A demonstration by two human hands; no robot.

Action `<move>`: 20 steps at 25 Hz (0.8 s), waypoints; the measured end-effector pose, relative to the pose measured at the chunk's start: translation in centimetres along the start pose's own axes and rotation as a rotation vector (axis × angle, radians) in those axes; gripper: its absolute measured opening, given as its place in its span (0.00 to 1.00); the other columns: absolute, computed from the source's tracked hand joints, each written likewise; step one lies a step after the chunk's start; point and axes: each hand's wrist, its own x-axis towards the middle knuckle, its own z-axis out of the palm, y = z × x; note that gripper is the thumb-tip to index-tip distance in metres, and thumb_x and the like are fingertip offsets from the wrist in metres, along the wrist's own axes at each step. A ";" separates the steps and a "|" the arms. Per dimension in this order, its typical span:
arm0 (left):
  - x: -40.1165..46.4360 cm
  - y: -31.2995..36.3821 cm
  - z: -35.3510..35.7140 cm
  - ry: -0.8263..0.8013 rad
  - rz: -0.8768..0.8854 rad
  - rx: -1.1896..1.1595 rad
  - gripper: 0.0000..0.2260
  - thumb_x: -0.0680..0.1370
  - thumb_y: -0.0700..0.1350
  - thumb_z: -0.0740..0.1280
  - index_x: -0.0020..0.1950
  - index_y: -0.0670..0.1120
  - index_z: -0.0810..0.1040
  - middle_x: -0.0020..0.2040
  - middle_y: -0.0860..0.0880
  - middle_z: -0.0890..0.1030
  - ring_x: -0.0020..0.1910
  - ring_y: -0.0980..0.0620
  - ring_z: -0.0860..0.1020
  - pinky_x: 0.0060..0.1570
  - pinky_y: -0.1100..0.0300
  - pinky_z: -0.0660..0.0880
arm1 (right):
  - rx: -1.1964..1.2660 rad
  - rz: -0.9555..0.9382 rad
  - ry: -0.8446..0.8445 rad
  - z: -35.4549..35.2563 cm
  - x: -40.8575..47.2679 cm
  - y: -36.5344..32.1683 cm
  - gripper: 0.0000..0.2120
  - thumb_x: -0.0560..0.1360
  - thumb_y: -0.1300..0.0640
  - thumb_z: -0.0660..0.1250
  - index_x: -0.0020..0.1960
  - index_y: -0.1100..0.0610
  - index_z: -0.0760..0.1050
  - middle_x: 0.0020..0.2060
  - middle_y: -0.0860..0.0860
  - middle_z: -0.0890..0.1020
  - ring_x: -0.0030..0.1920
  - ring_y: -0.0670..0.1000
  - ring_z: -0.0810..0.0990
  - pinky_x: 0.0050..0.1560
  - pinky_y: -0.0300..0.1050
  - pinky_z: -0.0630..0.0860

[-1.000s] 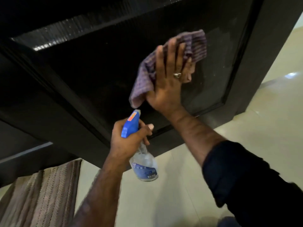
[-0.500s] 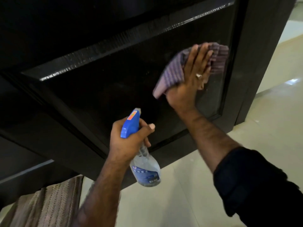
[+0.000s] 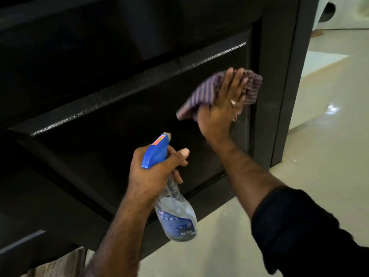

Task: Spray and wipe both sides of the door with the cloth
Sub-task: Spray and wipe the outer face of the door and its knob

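Inside a home, down at the foot of a doorway.

A dark panelled door fills the view; past its edge runs glossy cream tiled floor, catching a light's reflection. Below the door's bottom corner a woven mat peeks in, and beyond its upper edge sits something white, too blurred to name.

A pale glossy tiled floor fills the right side. A ribbed beige mat lies at the bottom left edge on it.
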 end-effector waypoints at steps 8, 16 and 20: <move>0.5 -0.4 0.3 0.030 0.006 0.016 0.12 0.68 0.51 0.77 0.39 0.43 0.81 0.39 0.41 0.85 0.30 0.43 0.81 0.38 0.46 0.83 | -0.142 -0.448 -0.256 -1.7 -7.5 10.5 0.46 0.80 0.44 0.72 0.87 0.59 0.51 0.85 0.64 0.51 0.86 0.66 0.47 0.80 0.76 0.55; 3.1 -0.3 3.0 -0.022 -0.014 -0.032 0.10 0.74 0.43 0.77 0.41 0.39 0.79 0.38 0.40 0.84 0.30 0.42 0.80 0.38 0.47 0.83 | -0.003 -0.161 0.089 -1.1 9.1 1.4 0.42 0.85 0.37 0.57 0.84 0.69 0.56 0.84 0.67 0.56 0.86 0.67 0.53 0.85 0.65 0.51; 4.4 0.4 3.6 -0.015 0.018 0.018 0.09 0.75 0.40 0.77 0.41 0.38 0.80 0.38 0.38 0.83 0.31 0.41 0.80 0.38 0.47 0.83 | 0.029 -0.067 -0.116 -1.9 -1.4 9.5 0.45 0.83 0.42 0.63 0.86 0.66 0.47 0.87 0.62 0.47 0.87 0.60 0.46 0.83 0.69 0.54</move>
